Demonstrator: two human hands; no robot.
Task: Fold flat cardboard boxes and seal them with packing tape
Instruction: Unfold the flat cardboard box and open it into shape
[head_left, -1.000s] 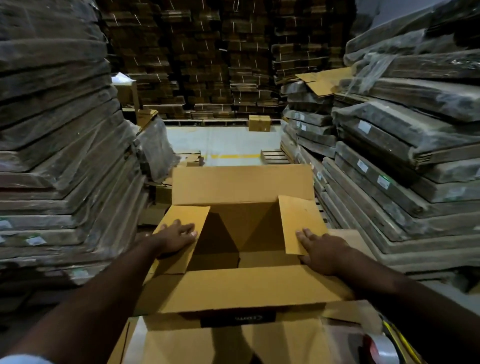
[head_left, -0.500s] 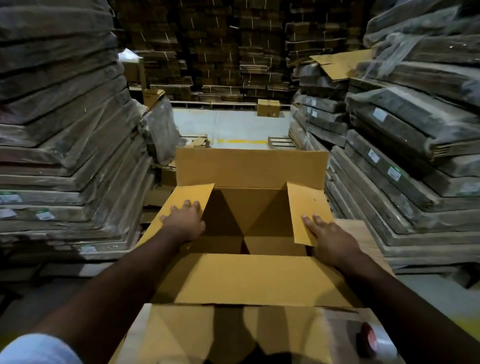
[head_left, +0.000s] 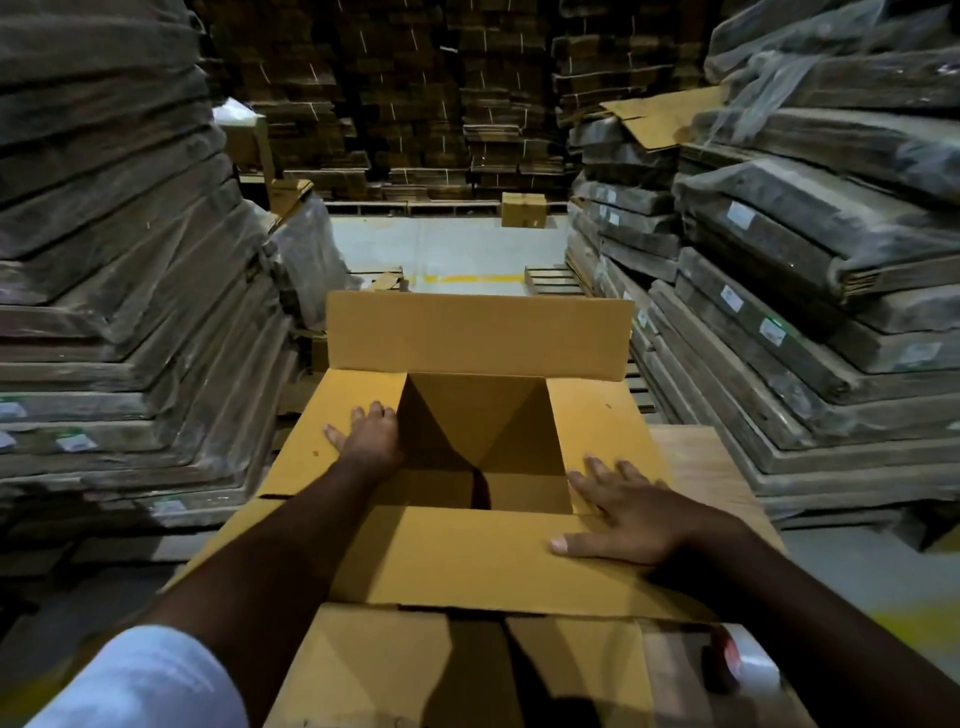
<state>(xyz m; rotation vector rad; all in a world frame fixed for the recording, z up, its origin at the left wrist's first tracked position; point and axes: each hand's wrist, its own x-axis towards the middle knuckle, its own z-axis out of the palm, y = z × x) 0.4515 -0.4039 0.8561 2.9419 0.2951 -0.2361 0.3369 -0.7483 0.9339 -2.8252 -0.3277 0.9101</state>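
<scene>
Open cardboard box (head_left: 480, 431) centre, far flap upright. Left hand (head_left: 370, 434) flat on left side flap, fingers spread; right hand (head_left: 631, 512) flat on right flap, fingers spread. Tape roll (head_left: 740, 667) near-right of box. Open floor (head_left: 447, 249) beyond.

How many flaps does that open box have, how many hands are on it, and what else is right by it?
Box flaps: 4, far, left, right, near
Hands pressing flat on flaps: 2, left hand, right hand
Tape rolls: 1, the tape roll at the lower right
Total: 7
</scene>
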